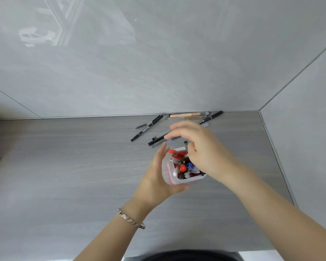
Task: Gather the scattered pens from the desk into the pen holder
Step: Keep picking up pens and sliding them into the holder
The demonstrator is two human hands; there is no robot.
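While I watch through the head camera, the only view I have, the left hand (158,172) is wrapped around the pen holder (168,178), thumb under its near edge and fingers up its left side. The holder is on the desk (64,166), near the middle, and already has many pens inside.

The right hand (199,147) hovers just above the holder's far edge with its fingers stretched forward and a little spread. It is blurred, so I cannot tell if the thumb pinches the dark-topped pen (185,142) that stands beside it.

The loose pens lie beyond the holder, toward the wall (158,53), and the right hand is clearly the nearer one. A black marker (147,128) lies flat just left of the fingertips; its long axis runs diagonally, from near-left to far-right. A second black pen (154,141) lies almost parallel, partly under the fingers. A peach pen (184,115) lies along the wall, pointing left to right.
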